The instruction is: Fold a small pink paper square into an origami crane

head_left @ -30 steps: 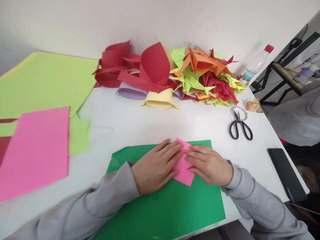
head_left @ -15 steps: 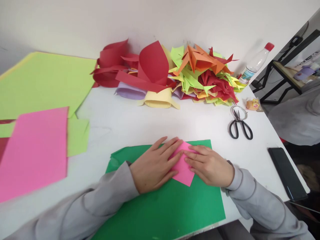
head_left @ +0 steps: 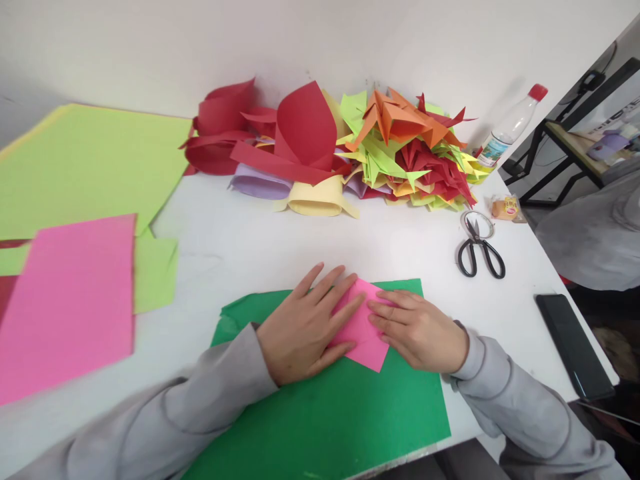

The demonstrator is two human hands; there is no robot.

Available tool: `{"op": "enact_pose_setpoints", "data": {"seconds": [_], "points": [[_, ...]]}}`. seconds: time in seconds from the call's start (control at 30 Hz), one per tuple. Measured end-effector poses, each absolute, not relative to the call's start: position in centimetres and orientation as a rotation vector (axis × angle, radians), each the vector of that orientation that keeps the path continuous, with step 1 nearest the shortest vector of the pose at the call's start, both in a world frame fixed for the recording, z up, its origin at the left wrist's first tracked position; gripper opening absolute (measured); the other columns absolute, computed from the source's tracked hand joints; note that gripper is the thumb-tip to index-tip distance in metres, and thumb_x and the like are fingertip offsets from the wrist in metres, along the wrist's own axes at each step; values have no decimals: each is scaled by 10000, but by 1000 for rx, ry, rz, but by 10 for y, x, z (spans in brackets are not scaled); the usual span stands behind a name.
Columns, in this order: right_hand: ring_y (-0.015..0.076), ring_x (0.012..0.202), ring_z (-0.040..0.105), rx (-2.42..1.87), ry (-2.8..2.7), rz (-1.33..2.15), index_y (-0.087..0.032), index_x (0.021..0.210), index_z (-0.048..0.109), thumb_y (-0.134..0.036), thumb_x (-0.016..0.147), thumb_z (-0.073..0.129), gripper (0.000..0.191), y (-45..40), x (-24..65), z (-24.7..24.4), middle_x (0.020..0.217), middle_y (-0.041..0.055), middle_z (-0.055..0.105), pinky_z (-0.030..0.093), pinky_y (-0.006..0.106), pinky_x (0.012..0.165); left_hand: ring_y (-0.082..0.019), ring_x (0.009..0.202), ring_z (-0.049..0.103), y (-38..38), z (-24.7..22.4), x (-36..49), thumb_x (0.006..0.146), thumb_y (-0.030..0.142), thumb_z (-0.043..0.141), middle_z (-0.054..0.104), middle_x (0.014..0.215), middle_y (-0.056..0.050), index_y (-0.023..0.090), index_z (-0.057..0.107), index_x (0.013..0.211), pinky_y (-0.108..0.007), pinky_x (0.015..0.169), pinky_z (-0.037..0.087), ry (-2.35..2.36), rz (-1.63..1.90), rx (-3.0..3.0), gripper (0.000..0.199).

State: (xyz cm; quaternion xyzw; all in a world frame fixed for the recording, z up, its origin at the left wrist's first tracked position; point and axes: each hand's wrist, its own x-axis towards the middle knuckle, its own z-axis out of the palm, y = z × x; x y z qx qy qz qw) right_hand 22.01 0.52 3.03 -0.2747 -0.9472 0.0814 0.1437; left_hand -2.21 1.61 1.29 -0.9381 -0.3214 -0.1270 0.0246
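Note:
A small folded pink paper (head_left: 369, 343) lies on a large green sheet (head_left: 350, 420) at the front of the table. My left hand (head_left: 307, 327) rests flat with fingers spread, its fingertips on the left part of the pink paper. On the right side of that paper, my right hand (head_left: 420, 330) presses with its fingers stretched out and lying close to each other. Parts of the pink paper are hidden under the fingers of both hands.
Large lime (head_left: 90, 167) and pink (head_left: 80, 300) sheets lie left. Behind are rolled red papers (head_left: 306, 127) and a pile of folded shapes (head_left: 400, 147). Scissors (head_left: 477, 250), a bottle (head_left: 510, 130), a wrapped snack (head_left: 505, 208), a black phone (head_left: 573, 347) and a person's grey sleeve (head_left: 595, 227) are right.
My left hand has shifted slightly left and its fingers have spread wider, showing more of the pink paper. My right hand has hardly moved.

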Motion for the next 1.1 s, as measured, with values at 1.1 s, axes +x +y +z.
{"op": "enact_pose_setpoints", "data": {"seconds": [1.1], "points": [[265, 1286, 485, -785, -2755, 238, -113, 1169, 638, -211, 954, 446, 304, 5, 222, 32, 1275, 107, 625, 465, 453, 1028, -444, 1339, 296, 20, 5, -26, 857, 577, 481, 459, 1394, -195, 163, 546, 1296, -675, 1075, 206, -1018, -465, -2878, 607]]}}
